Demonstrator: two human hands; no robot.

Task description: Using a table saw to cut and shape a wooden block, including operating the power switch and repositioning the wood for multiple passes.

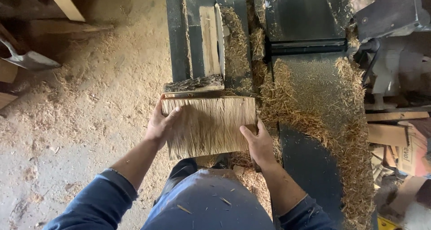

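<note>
Two hands, left, right, gripping wood slab

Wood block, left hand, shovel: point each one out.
Wood block (pixel 211 124), head view, middle of its rough split face.
Left hand (pixel 160 124), head view, back of the hand.
Shovel (pixel 29 59), head view, its metal blade.

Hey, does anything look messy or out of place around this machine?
Yes. Wood shavings lie heaped over the machine bed and spill onto the floor. The wood block, held by both hands, looks rough and splintery.
</note>
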